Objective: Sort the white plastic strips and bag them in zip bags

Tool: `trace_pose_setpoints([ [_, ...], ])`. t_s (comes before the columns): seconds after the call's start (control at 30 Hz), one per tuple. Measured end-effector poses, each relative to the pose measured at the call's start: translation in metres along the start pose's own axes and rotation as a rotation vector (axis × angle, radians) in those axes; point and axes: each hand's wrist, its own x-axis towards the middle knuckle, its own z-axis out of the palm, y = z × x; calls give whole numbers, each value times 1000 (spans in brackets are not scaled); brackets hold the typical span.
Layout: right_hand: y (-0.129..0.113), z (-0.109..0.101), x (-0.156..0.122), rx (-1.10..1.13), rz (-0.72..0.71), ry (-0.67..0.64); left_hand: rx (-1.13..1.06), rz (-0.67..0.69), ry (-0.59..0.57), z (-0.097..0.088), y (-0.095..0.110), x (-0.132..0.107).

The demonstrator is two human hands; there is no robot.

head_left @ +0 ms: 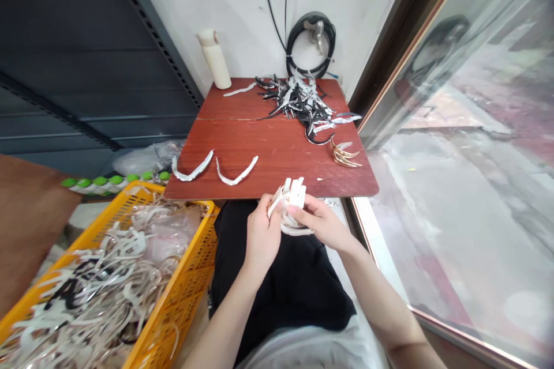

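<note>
My left hand (265, 229) and my right hand (322, 220) are together just in front of the table's near edge, above my lap. Both are closed on a bundle of curved white strips (296, 199), whose ends stick up between my fingers. The lower part of the bundle curves round beneath my hands. On the table ahead lie two curved silvery-white strips (193, 170) on the left. To the right sits a small group of gold curved pieces (344, 155). What the strips belong to I cannot make out.
The red-brown table (242, 132) carries a heap of black and silver strips (298, 98) at the back. A cream bottle (216, 63) stands at its far left corner. Left of me, a yellow crate (162, 300) is full of strips. A glass pane (454, 184) is on the right.
</note>
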Motion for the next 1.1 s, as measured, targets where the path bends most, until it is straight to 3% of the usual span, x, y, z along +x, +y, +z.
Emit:
trace_pose_setpoints([
  [0.17,6,-4,2,79,58,114,69,20,-3,-5,-4,1],
  [0.27,2,-11,3,174,117,265,-49,-39,15,-8,-6,3],
  [0.33,-2,-13,3,180,128,300,-174,-79,-21,-7,-6,4],
  [0.43,-6,-11,1,153,137,235,-252,-66,-65,-4,-3,3],
  [0.57,-5,-1,-2,94,116,86,-146,-20,-39,1,-3,1],
  [0.7,2,3,-1,81,116,68,-104,-35,-72,0,-7,1],
  [0.87,9,-1,4,287,151,236,-430,-256,-224,-1,-2,5],
  [0.97,5,-6,5,366,191,327,-600,-394,-209,-2,1,9],
  [1.1,-1,-16,6,465,189,366,-624,-503,-168,-7,1,14],
])
